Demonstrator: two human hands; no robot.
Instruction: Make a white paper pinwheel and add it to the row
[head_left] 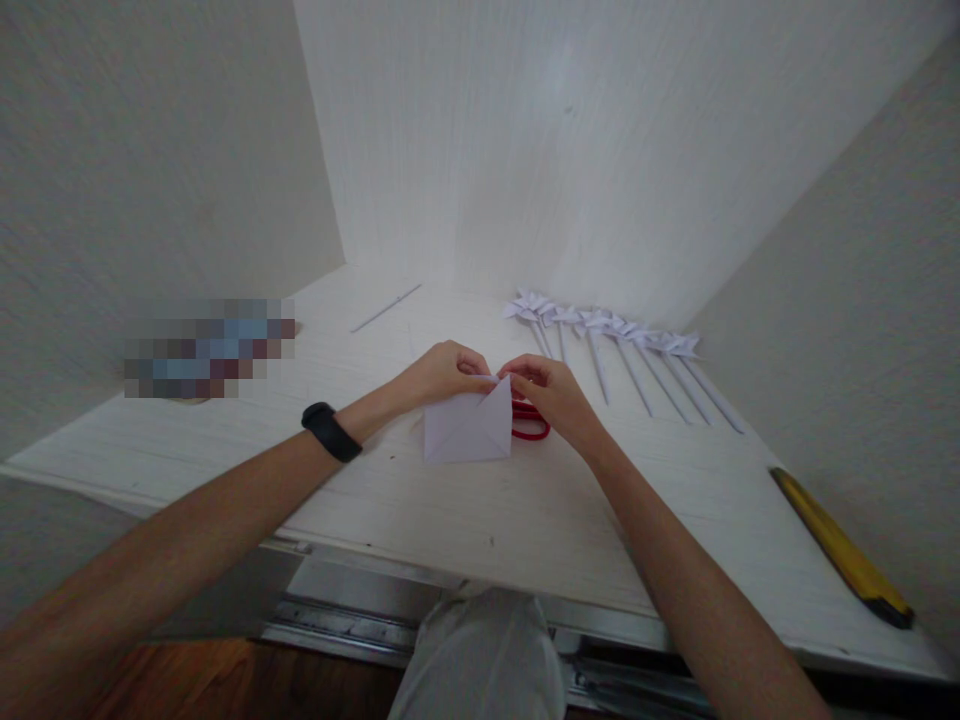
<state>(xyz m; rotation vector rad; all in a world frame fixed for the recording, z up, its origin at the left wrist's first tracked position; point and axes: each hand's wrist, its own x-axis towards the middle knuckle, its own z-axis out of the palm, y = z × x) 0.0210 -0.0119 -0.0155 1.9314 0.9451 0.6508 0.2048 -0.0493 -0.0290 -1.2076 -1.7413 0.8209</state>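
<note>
Between my hands is a white paper square (pixel 469 425) with diagonal creases and a slit running in from its upper right corner. My left hand (pixel 454 370) pinches its top edge, thumb in front and fingers curled behind. At the upper right corner, my right hand (pixel 544 380) grips the paper with thumb and fingertips, where a pointed flap stands up. Just behind the paper lie red-handled scissors (pixel 534 425); their blades are hidden by the sheet and my hands. A black band circles my left wrist.
Several white paper pinwheels (pixel 600 325) on paper sticks lie in a row at the back right. A loose paper stick (pixel 386 308) rests at the back left. Near the right wall is a yellow and black tool (pixel 840 545). A blurred-out object (pixel 210 350) stands on the left.
</note>
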